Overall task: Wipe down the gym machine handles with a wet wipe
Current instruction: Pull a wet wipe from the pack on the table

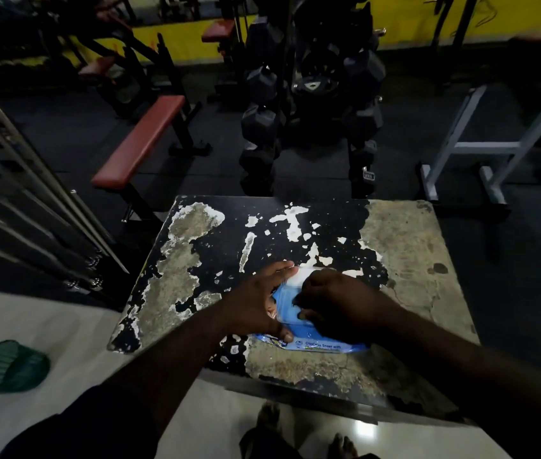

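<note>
A blue pack of wet wipes (315, 342) lies flat on a worn table (405, 246) with peeling black paint. My left hand (259, 299) holds the pack's left side, fingers over the far edge and thumb at the near edge. My right hand (332, 299) lies on top of the pack, its fingers curled at the blue flap in the middle; they seem to pinch the flap. Most of the pack is hidden under both hands. No loose wipe shows.
A red padded bench (140, 140) stands beyond the table's left corner, a dumbbell rack (312, 94) straight ahead, a grey metal frame (481, 150) at the right. Steel bars (30, 180) lean at the left. A green basket (7, 367) lies on the pale floor. My bare feet (302, 429) stand below the table.
</note>
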Tool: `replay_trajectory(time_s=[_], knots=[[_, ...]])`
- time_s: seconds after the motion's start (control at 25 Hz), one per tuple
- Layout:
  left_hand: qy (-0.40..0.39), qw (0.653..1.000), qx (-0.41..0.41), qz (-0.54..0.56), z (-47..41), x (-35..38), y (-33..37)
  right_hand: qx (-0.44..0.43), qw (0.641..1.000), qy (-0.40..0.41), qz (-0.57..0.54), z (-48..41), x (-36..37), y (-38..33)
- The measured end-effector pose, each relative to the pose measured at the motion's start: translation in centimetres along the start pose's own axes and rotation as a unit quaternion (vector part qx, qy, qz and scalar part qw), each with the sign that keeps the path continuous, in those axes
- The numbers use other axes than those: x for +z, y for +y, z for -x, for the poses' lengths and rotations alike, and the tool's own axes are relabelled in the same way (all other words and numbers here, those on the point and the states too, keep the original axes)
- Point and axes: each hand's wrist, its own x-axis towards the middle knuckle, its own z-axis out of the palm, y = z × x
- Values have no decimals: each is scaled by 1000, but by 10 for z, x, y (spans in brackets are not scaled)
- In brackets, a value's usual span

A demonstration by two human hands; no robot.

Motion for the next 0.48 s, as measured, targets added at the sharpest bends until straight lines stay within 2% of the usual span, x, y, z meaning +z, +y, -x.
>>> replay_trajectory(time_s=[0.2,0.48], knots=[[3,1000,0,1,0,0,0,112,992,-22,-59,2,-11,-1],[-1,999,-18,49,3,-1,3,137,986,-51,-80,10,-13,2]])
